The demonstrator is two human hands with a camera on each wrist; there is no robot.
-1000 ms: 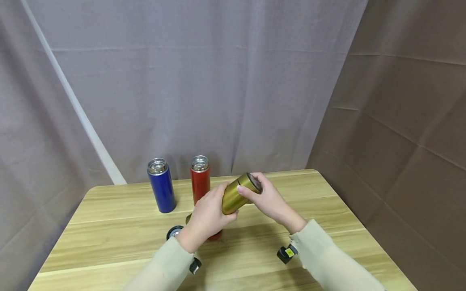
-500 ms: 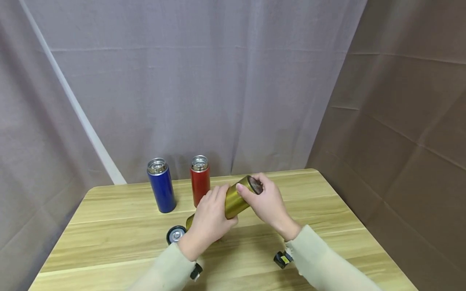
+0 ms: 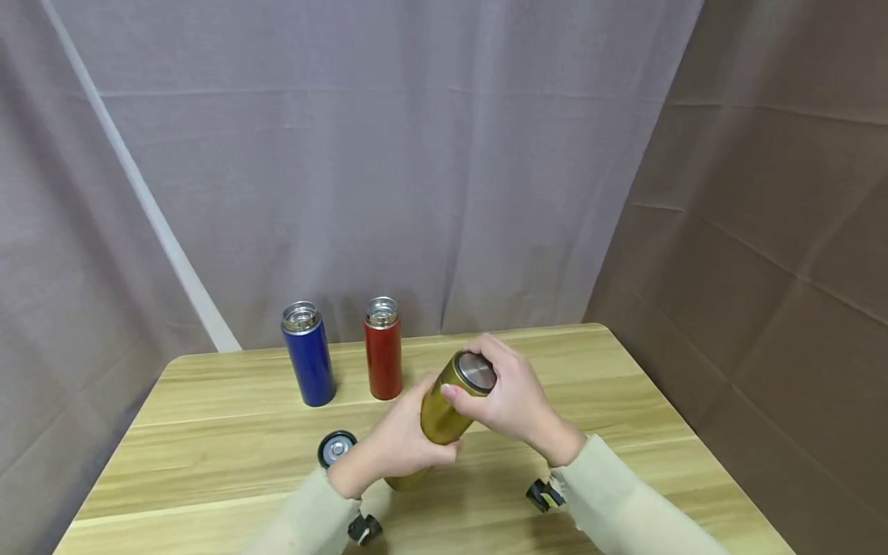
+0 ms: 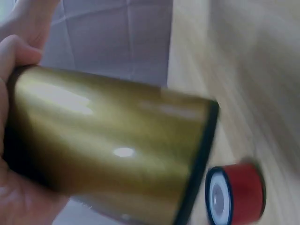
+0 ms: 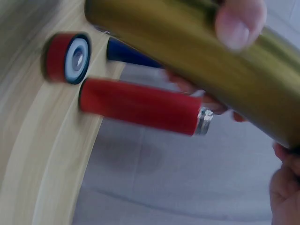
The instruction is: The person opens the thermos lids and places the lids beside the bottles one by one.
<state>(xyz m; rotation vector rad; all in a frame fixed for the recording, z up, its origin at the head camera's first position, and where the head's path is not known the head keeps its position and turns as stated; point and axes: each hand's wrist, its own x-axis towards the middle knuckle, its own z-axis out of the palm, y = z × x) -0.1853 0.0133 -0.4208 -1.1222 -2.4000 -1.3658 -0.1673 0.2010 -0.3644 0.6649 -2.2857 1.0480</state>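
Both hands hold a gold thermos flask [image 3: 441,416] tilted above the table. My left hand [image 3: 402,441] wraps round its middle. At the upper end, which shows a round metal disc, my right hand [image 3: 509,399] grips with the thumb on the near side. The lower end pokes out below the left hand; its black rim shows in the left wrist view, near a red lid [image 4: 247,193] standing on the table. Behind the hands a red flask [image 3: 384,361] stands upright without a lid. Left of it is a blue flask [image 3: 310,366], likewise uncapped.
An upturned lid with a black rim [image 3: 337,447] lies beside my left wrist. The wooden table [image 3: 208,439] ends in front of a grey curtain [image 3: 361,169], with a brown cloth wall [image 3: 777,293] on the right.
The gold flask's disc end has turned toward the head camera, and its lower end has swung nearer to me. Both hands keep their grip. The standing flasks have not moved.
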